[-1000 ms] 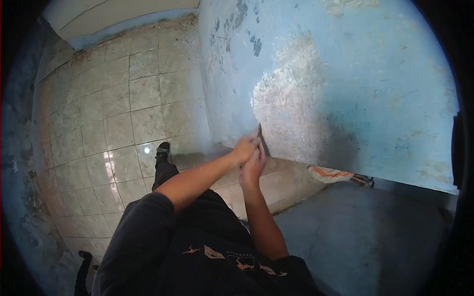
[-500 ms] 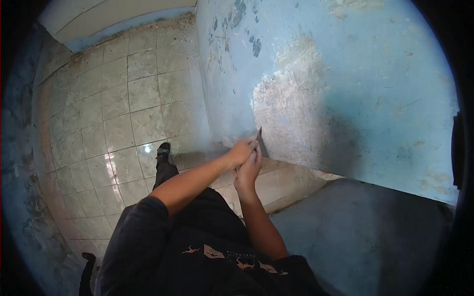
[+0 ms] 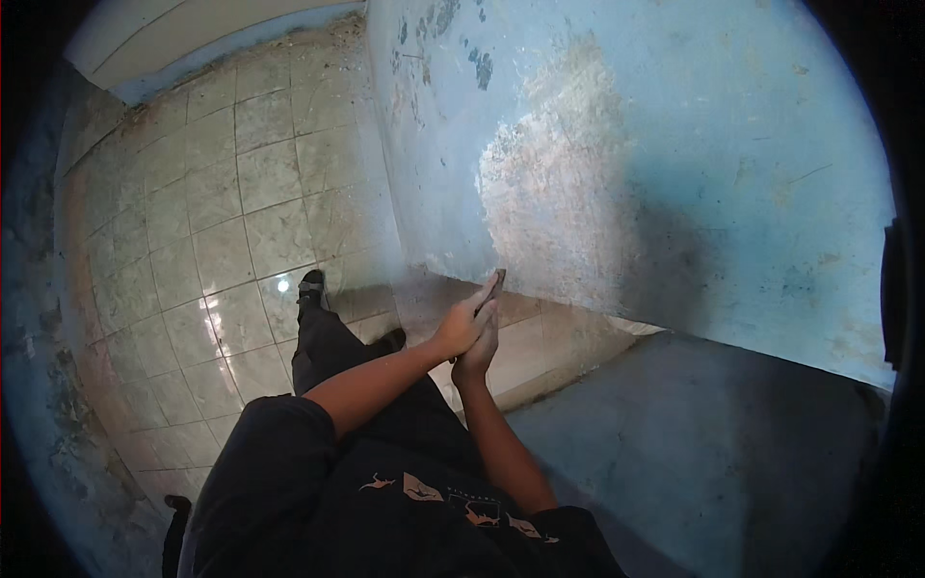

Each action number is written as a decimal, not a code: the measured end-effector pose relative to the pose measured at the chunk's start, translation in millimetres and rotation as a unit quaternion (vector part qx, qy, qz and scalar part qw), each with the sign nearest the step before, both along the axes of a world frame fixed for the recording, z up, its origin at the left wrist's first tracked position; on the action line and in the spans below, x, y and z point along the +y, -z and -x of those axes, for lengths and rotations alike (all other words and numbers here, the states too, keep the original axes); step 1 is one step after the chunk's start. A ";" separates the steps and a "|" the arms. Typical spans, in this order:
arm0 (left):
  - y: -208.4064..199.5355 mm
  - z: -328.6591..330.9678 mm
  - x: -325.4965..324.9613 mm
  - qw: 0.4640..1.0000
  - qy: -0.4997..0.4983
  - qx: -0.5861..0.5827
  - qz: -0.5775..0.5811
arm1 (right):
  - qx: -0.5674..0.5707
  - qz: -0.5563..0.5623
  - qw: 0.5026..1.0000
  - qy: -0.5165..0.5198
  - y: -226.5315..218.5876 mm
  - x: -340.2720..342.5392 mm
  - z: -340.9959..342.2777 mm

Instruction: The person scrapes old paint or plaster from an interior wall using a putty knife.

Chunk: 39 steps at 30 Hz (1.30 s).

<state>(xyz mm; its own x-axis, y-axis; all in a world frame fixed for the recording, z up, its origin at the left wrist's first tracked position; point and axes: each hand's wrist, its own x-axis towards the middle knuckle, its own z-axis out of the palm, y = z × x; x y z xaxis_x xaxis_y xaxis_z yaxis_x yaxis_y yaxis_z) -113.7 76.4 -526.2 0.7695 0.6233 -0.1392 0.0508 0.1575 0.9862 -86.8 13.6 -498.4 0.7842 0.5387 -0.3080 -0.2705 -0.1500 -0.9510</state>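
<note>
My left hand [image 3: 461, 328] and my right hand [image 3: 479, 349] are pressed together around a scraper [image 3: 495, 281], its thin dark blade poking out past the fingers. Its handle is hidden inside the hands. The blade's tip is at the lower edge of a light blue wall [image 3: 752, 193], just below a large bare patch [image 3: 559, 193] where the paint is gone and a pale, rough surface shows. Whether the tip touches the wall I cannot tell.
Beige floor tiles [image 3: 222, 246] lie to the left, with grit along the far edge. Dark shoes show at my feet, one shoe [image 3: 310, 286] ahead on the tiles. A grey-blue surface [image 3: 655, 433] spreads at the lower right, and a stained wall [image 3: 48, 385] stands at far left.
Both hands and the scraper have moved down and slightly left, toward me, from the patch's lower part to the wall's bottom edge. The view has shifted a little, and a second shoe now shows.
</note>
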 end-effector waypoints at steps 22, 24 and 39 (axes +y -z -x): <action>6.4 -7.5 8.5 0.997 -0.049 -0.022 0.046 | 0.006 -0.056 0.998 0.000 14.3 -1.7 0.2; 5.8 -11.9 18.6 0.997 -0.052 -0.028 0.057 | 0.007 -0.055 0.998 0.010 14.4 16.8 2.5; 11.5 -11.2 14.5 0.998 -0.058 -0.028 -0.024 | 0.007 -0.067 0.998 0.014 20.1 14.8 -0.9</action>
